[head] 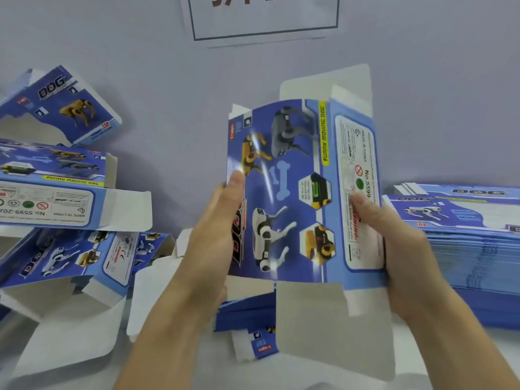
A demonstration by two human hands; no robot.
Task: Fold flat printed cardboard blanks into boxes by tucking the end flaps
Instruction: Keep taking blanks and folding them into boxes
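Observation:
I hold a blue printed cardboard blank [295,192] with robot dog pictures upright in front of me, partly opened into a sleeve. My left hand [216,235] grips its left edge, thumb on the printed face. My right hand [394,243] grips its right edge, thumb on the white label panel. White end flaps stick out above [326,85] and below [332,327], all unfolded.
A thick stack of flat blanks [467,240] lies at the right. Several opened boxes [56,192] with loose flaps lie piled at the left. More blanks [247,313] lie under the held one. A white sign [261,18] hangs on the grey wall.

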